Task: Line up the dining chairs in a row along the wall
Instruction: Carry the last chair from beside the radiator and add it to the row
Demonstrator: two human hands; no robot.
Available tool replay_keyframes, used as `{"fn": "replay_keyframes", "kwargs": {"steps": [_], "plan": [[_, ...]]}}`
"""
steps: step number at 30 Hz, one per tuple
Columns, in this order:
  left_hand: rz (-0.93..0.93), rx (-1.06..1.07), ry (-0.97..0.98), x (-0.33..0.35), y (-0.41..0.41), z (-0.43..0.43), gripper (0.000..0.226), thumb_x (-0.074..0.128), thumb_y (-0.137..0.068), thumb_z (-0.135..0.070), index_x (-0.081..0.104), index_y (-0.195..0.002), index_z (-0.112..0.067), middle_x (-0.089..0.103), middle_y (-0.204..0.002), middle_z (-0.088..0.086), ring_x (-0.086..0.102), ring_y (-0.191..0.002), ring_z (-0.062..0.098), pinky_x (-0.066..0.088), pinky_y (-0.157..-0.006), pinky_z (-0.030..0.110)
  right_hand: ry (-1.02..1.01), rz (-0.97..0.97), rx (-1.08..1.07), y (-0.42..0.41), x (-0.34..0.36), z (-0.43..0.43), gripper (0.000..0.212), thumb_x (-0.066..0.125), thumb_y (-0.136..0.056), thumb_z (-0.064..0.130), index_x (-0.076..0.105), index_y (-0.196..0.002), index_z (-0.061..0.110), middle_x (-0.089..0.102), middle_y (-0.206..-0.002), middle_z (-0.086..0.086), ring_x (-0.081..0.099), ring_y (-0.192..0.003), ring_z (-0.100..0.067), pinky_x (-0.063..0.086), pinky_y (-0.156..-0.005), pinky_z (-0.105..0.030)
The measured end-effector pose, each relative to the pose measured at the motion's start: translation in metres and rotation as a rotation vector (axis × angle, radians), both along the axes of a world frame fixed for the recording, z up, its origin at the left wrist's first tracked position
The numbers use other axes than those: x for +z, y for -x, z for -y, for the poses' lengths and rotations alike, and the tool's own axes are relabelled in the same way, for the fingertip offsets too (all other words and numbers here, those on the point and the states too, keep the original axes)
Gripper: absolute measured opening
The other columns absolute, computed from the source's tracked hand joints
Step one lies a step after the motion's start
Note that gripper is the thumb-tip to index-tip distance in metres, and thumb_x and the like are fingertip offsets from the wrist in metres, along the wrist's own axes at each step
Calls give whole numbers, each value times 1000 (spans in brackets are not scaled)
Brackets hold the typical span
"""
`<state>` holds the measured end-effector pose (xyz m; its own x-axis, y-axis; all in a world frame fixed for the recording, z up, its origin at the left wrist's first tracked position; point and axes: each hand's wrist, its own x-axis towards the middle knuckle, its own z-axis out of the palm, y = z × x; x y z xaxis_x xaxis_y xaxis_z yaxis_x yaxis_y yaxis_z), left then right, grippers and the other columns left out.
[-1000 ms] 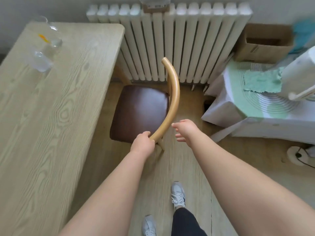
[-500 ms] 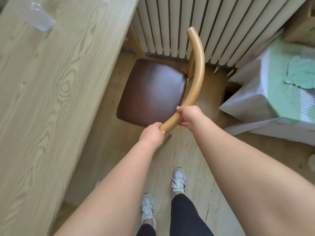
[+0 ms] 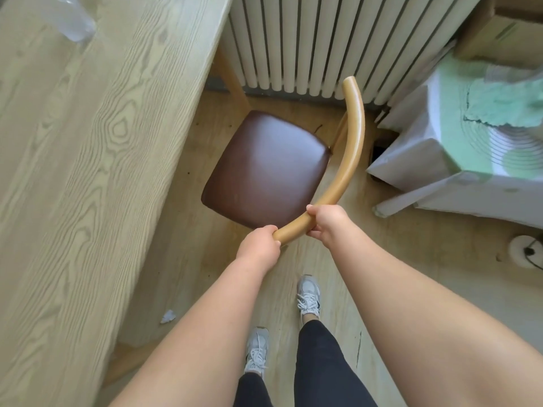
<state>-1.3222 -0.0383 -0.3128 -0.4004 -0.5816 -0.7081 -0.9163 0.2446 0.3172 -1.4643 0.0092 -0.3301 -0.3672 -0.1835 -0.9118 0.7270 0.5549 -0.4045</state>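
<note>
A dining chair with a dark brown padded seat [image 3: 266,168] and a curved light-wood backrest rail [image 3: 351,151] stands on the floor between the table and a covered stand, close to the radiator. My left hand [image 3: 260,249] grips the near end of the rail. My right hand [image 3: 327,221] is closed around the rail just beyond it. The chair's legs are mostly hidden under the seat.
A long light-wood table [image 3: 88,160] fills the left side, with a clear glass [image 3: 75,20] on it. A white radiator [image 3: 329,39] lines the wall ahead. A paper-covered stand [image 3: 458,171] and a cardboard box [image 3: 505,30] sit at right. My feet are on the wooden floor [image 3: 411,248].
My right hand, open beside the rail a second ago, has closed on it. The chair has turned, its backrest swinging toward the right, and my view has tilted down.
</note>
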Motion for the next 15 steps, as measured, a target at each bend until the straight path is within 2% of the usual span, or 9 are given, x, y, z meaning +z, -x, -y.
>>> {"fn": "replay_keyframes", "kwargs": {"steps": [5, 9, 12, 15], "plan": [[-9, -93, 7, -1, -43, -35, 33, 48, -96, -23, 55, -128, -20, 63, -119, 7, 58, -108, 30, 50, -89, 38, 14, -24, -76, -47, -1, -44, 27, 56, -94, 4, 52, -121, 3, 59, -127, -18, 61, -113, -35, 51, -80, -44], [-32, -213, 21, -3, -87, -65, 32, 46, -97, -23, 55, -128, -20, 63, -117, 7, 58, -105, 29, 51, -85, 40, 10, -42, -149, -92, -7, -86, 27, 57, -94, 5, 52, -120, 1, 60, -125, -22, 61, -111, -37, 52, -81, -46], [-31, -281, 19, -4, -120, -88, 34, 45, -98, -22, 53, -131, -19, 61, -120, 7, 57, -108, 29, 50, -86, 40, 4, -25, -209, -130, -7, -118, 19, 56, -94, 4, 51, -112, 4, 59, -126, -24, 61, -112, -38, 52, -86, -50], [-26, -326, -3, -5, -152, -115, 35, 46, -97, -21, 53, -132, -20, 60, -122, 7, 56, -110, 29, 50, -87, 38, -1, -4, -270, -168, -5, -154, 20, 55, -95, 4, 51, -115, 2, 59, -127, -25, 59, -115, -39, 50, -91, -52]]}}
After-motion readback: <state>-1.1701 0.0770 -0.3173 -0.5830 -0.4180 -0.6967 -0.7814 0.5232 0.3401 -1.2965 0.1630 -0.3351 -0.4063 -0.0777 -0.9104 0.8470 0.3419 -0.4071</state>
